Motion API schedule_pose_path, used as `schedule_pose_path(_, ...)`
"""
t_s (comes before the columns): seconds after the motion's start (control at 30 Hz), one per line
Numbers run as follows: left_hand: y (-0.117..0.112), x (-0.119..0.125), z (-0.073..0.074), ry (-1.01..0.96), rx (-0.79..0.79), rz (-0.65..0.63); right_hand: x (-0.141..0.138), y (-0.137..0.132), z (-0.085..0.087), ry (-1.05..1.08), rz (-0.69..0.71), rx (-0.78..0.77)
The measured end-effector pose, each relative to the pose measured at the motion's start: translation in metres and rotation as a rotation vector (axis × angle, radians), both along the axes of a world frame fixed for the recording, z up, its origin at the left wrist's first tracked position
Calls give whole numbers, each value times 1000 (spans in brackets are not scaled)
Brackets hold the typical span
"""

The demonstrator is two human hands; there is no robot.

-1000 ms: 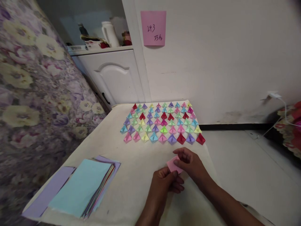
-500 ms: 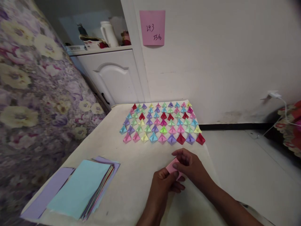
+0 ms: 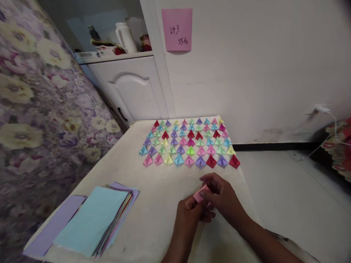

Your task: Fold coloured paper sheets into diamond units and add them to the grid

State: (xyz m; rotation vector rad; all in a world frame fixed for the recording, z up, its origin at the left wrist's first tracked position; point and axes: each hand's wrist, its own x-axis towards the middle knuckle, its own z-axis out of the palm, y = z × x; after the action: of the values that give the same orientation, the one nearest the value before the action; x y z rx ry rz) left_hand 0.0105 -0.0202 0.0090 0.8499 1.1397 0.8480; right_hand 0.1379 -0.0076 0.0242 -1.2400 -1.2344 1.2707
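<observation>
Hands: 2 in view, working over the near part of the table [image 3: 153, 193]. Left hand [image 3: 189, 213]: closed, gripping the pink paper [image 3: 199, 195] from below, thumb laid over its lower edge. Right hand [image 3: 223, 193]: bent over the same paper from the right, thumb pressed on its face, forefinger curled above it; gripping. The paper is raised between the 2 hands, small and partly hidden by the fingers; its exact fold cannot be made out from here.

Just beyond the hands, folded papers [image 3: 179, 160] stand in 6 rows, reaching back to the far edge. Front row counted: 9 pieces, being 3 pink, 1 yellow, 1 blue, 2 purple and 2 red. None touches either hand.

On the table's left side, well apart from the hands: 1 stack [image 3: 93, 215] of coloured sheets, light blue uppermost, edges uneven. Beside it, a purple sheet [image 3: 57, 224] lies along the table edge.

Surroundings: 1 pink note [image 3: 177, 31] on the wall [image 3: 255, 65], handwritten, reading 243 with further characters beneath. White cabinet [image 3: 134, 86] behind, a white jug [image 3: 126, 38] on its ledge. Flowered curtain [image 3: 55, 117] at left. Plug [image 3: 322, 109] with cable at right.
</observation>
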Motion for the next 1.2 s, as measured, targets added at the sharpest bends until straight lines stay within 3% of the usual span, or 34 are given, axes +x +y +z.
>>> schedule_pose_path(0.2,-1,-2,-2,-15,-20,-37,3,6,-12,98,39,-31)
schedule_pose_path(0.5,2,-4,-7,21,-10,-105,5,8,-9,107,110,-32)
schedule_pose_path(0.87,3,-8,-3,-47,5,34,6,5,1,-124,6,142)
schedule_pose_path(1.2,2,-5,4,16,7,26,0,4,-4,-151,66,39)
